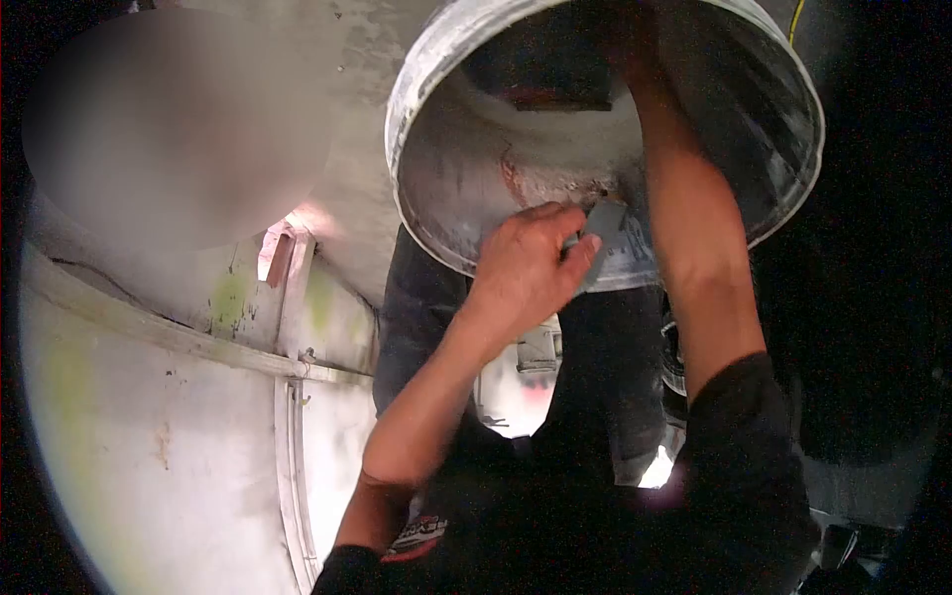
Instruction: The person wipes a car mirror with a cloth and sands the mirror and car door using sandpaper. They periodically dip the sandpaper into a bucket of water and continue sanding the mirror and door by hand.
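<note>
A wide round container [461, 218] with a pale, worn rim is tipped so that its opening faces me. At its lower wall, my left hand [535, 253] is closed, thumb and fingers bent round the edge of a grey flat piece [608, 223]. A reddish-brown streak marks the inner wall just above that hand. My right arm reaches deep inside along the right part of the opening. Its hand [633, 50] is a dim shape in shadow, so its fingers and anything in them are hidden. Further in, a dark band crosses the inside.
My dark-clothed legs [605, 397] are below the container. On the left, a pale stained wall panel [169, 436] has a ledge [198, 342] and an upright strip. A blurred round patch covers the upper left. A thin yellow line [795, 20] runs at the top right.
</note>
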Motion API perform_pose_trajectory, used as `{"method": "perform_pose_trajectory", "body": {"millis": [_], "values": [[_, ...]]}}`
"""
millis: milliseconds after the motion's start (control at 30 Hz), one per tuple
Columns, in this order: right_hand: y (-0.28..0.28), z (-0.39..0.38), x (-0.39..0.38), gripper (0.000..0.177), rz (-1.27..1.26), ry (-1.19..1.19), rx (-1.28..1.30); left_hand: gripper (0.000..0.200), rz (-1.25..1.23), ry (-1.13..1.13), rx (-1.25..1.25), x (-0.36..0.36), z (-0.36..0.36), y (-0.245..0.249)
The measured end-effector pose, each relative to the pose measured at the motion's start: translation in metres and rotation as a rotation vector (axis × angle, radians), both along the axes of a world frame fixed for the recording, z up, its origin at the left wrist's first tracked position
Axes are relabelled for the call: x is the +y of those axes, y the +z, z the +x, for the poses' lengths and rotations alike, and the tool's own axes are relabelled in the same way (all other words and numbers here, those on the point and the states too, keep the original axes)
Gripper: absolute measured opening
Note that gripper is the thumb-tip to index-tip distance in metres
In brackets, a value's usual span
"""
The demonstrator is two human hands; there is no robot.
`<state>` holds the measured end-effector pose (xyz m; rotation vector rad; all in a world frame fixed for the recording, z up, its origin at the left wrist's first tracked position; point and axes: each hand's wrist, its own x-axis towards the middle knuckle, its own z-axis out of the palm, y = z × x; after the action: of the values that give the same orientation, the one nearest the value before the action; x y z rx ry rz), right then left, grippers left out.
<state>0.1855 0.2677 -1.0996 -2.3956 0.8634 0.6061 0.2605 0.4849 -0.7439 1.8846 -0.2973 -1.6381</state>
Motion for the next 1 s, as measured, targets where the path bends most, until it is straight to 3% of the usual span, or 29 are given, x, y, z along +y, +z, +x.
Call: {"method": "perform_pose_trajectory", "body": {"millis": [67, 133, 200, 233, 300, 400, 500, 600, 667, 733, 833, 867, 1000], "values": [[-0.017, 0.011, 0.014, 0.066, 0.218, -0.181, 0.112, 0.019, 0.005, 0.017, 0.063, 0.000, 0.004, -0.001], [0.005, 0.014, 0.035, 0.060, 0.502, -0.440, 0.358, 0.019, 0.005, 0.042, 0.017, 0.001, 0.001, -0.002], [-0.076, -0.063, 0.030, 0.059, 0.191, 0.056, 0.245, 0.019, -0.013, 0.050, -0.018, -0.002, -0.002, -0.002], [-0.048, -0.056, 0.032, 0.060, 0.275, -0.030, 0.105, 0.019, -0.013, 0.062, -0.044, -0.002, -0.004, -0.005], [0.068, -0.042, 0.054, 0.060, 0.453, -0.202, -0.169, 0.021, 0.003, 0.069, -0.065, 0.000, -0.008, -0.004], [0.135, -0.019, 0.048, 0.056, 1.051, -0.792, 0.152, 0.026, 0.022, 0.052, -0.071, 0.003, -0.009, -0.006], [0.164, -0.021, 0.034, 0.049, 1.327, -0.718, 0.033, 0.026, 0.027, 0.036, -0.051, 0.002, -0.011, -0.007], [0.146, -0.032, 0.022, 0.044, 1.447, -1.050, 0.240, 0.025, 0.050, 0.037, -0.031, 0.001, -0.009, -0.006], [0.151, -0.029, 0.015, 0.042, 1.548, -1.039, 0.225, 0.025, 0.050, 0.042, -0.020, 0.001, -0.006, -0.006], [0.153, -0.029, 0.013, 0.042, 1.508, -0.991, 0.257, 0.024, 0.033, 0.054, -0.034, 0.002, -0.009, -0.007], [0.112, -0.057, 0.006, 0.046, 1.223, -0.864, 0.263, 0.025, -0.004, 0.067, -0.094, 0.005, -0.016, -0.011], [0.109, -0.060, 0.006, 0.048, 1.037, -0.725, 0.280, 0.025, -0.022, 0.068, -0.114, 0.006, -0.018, -0.012], [0.146, -0.028, 0.038, 0.057, -0.178, 0.446, 0.175, 0.027, 0.057, -0.050, 0.029, 0.001, -0.009, -0.010]]}}
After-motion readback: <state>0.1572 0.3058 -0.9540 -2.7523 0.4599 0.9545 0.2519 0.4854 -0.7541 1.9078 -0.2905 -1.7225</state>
